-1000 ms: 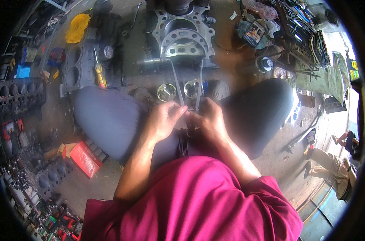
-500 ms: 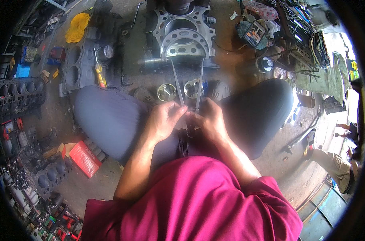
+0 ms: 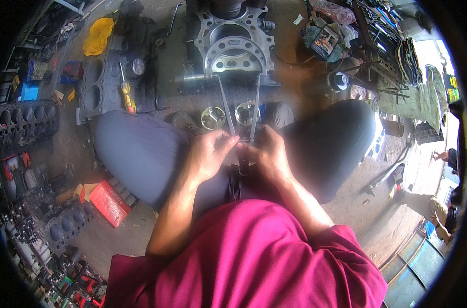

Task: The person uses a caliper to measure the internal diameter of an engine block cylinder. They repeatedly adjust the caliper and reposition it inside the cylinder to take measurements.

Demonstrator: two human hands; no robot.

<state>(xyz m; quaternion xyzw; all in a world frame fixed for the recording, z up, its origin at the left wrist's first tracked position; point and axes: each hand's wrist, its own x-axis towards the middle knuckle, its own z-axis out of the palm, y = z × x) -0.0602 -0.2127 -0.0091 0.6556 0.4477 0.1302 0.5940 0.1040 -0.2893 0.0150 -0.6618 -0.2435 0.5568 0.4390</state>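
Above my lap my left hand [image 3: 209,153] and my right hand [image 3: 268,154] meet, fingers closed on the near ends of a slim two-legged metal tool [image 3: 226,105] like a caliper. Its legs spread apart away from me, tips close to the near edge of a bare metal engine block [image 3: 236,54]. Whether the tips touch the block I cannot tell. Fingers hide the tool's near end. Beneath the legs lie two round pistons, a left piston [image 3: 213,118] and a right piston [image 3: 246,113].
A second engine block [image 3: 94,92] stands at left, with a yellow-handled screwdriver [image 3: 125,95] on it. A yellow cloth [image 3: 98,36] lies farther back. Nearer are a red box [image 3: 110,203] and a dark engine block [image 3: 23,120]. Several tools fill a rack [image 3: 393,46] at right, where another person's leg [image 3: 423,205] shows.
My hands and the two-legged tool are almost unmoved. At the far right, the other person's leg and hand have shifted.
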